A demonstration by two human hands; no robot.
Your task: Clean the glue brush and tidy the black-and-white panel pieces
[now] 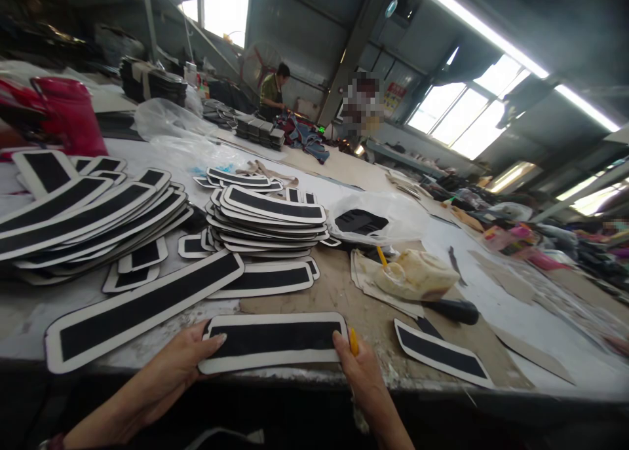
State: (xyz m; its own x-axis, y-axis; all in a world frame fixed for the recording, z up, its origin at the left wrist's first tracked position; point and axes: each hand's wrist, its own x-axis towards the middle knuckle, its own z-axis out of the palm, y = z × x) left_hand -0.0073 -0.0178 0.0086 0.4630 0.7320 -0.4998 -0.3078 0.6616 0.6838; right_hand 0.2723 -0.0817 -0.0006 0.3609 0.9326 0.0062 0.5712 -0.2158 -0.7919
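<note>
A long black panel with a white border [273, 340] lies flat at the near edge of the worktable [344, 293]. My left hand [181, 365] grips its left end, thumb on top. My right hand [361, 371] holds its right end and also has a thin yellow tool [353, 340] between the fingers. Another long panel [142, 309] lies just to the left, and a shorter one [442, 353] lies to the right.
Stacks of the same panels [270, 217] [83, 211] fill the table's middle and left. A glue-caked pot [417, 274] with a yellow stick and a black handle [452, 310] sit at the right. A plastic bag [373, 217] lies behind. A person [273, 90] works far back.
</note>
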